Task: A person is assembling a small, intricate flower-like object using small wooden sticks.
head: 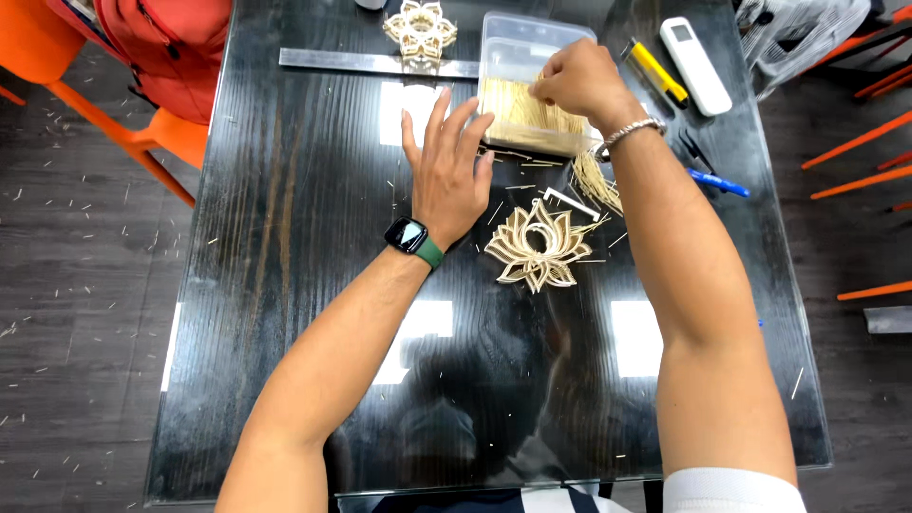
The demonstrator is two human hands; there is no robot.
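My left hand (pixel 446 171) lies flat and open on the black glass table (pixel 285 285), fingers spread, just left of a clear plastic box (pixel 518 52) filled with thin wooden sticks (pixel 518 114). My right hand (pixel 579 81) reaches into that box with its fingers curled down among the sticks; whether it grips any is hidden. A lotus-shaped piece made of wooden sticks (pixel 540 247) rests on the table between my forearms. A loose bundle of sticks (pixel 597 180) lies beside the box under my right wrist.
A second stick flower (pixel 420 30) and a metal ruler (pixel 370 62) lie at the far edge. A yellow utility knife (pixel 655 71), white remote (pixel 695 52) and blue pen (pixel 717 182) sit at the right. Orange chairs (pixel 114 114) stand left; stick scraps litter the floor.
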